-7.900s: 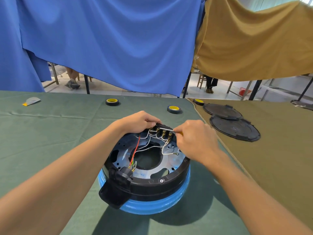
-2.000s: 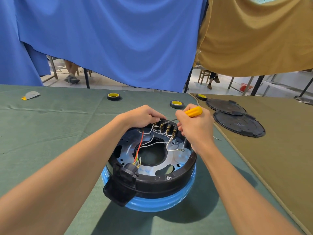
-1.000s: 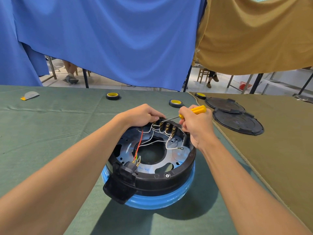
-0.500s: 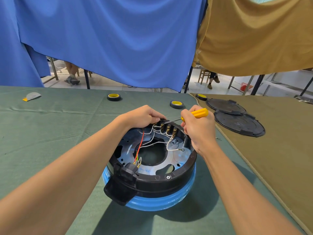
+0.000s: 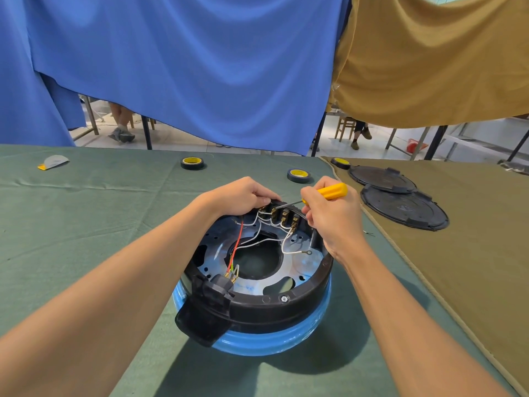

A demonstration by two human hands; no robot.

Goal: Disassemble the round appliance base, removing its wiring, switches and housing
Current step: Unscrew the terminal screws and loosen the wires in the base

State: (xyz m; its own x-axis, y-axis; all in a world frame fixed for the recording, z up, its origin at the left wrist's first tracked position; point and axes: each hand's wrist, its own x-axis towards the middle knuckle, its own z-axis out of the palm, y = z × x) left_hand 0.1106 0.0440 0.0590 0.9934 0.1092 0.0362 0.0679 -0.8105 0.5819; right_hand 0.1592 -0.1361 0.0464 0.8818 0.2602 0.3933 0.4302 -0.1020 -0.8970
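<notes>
L hand [image 5: 240, 196]: fingers curled over the far rim of the base [image 5: 286, 306], gripping it right next to the switches [image 5: 282, 214].
R hand [image 5: 329, 222]: closed round a screwdriver [image 5: 332, 191]. Yellow handle pokes out past the thumb, metal tip is on the left end of the switch row.
Base: middle of the green surface [image 5: 86, 224], btw the two forearms. Black ring sits on a blue shell [image 5: 272, 340].
Inside base: metal plate [image 5: 300, 270] w/ a big center hole. White wires [image 5: 259, 232] run from the switches, and 1 red wire [image 5: 237, 245] goes to the black socket [image 5: 213, 287] at the near-left rim. 1 white wire ends in a ring lug [image 5: 308, 252] lying loose on the plate.
Switches: one row w/ brass tabs on the far rim, cant count them for sure.
Tape [image 5: 192, 162]: 3 rolls total. 2 are on the green behind the base, 1 is at the edge of the brown cloth [image 5: 472, 253].
Lids [image 5: 403, 208]: 2 black round ones on the brown cloth to the right, overlapping a bit.
</notes>
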